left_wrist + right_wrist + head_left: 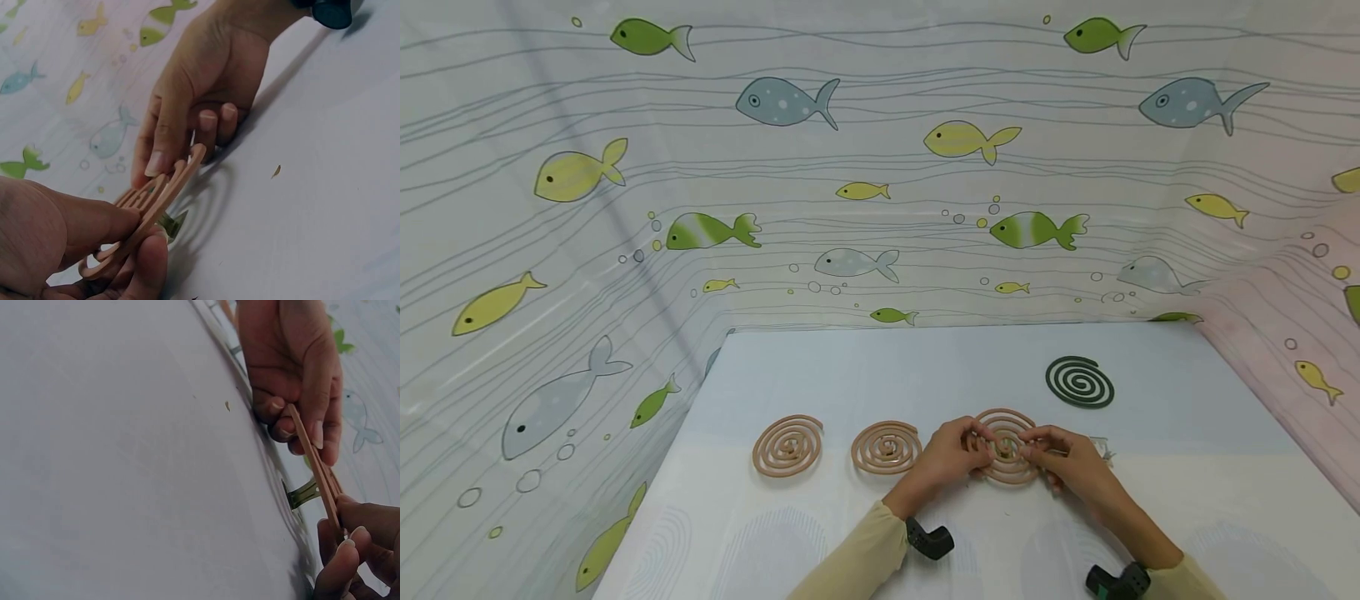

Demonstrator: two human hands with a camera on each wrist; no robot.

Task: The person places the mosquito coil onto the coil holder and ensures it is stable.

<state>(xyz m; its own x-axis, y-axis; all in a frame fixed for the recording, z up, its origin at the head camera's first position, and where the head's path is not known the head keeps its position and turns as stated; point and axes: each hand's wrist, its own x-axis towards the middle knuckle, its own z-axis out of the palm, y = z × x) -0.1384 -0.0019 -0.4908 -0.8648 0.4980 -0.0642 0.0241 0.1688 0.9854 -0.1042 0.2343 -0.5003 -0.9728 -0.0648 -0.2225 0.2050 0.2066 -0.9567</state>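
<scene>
Between my hands is a brown mosquito coil [1004, 411], raised a little off the table on a small metal stand [304, 492] at its centre. My left hand [946, 457] pinches its left rim, thumb above and fingers below, as the left wrist view shows. On the right rim, my right hand [1075, 467] pinches the coil between thumb and fingers. Two more brown coils, one at far left [787, 447] and one beside my left hand [887, 447], sit with metal pieces at their centres. Farther back on the right lies a dark green coil [1080, 382].
Partly behind my right hand is a small shiny metal piece [1103, 450]. The white table [865, 367] meets a fish-print sheet [790, 183] at its back and sides. A tiny brown fragment [276, 171] lies on the table.
</scene>
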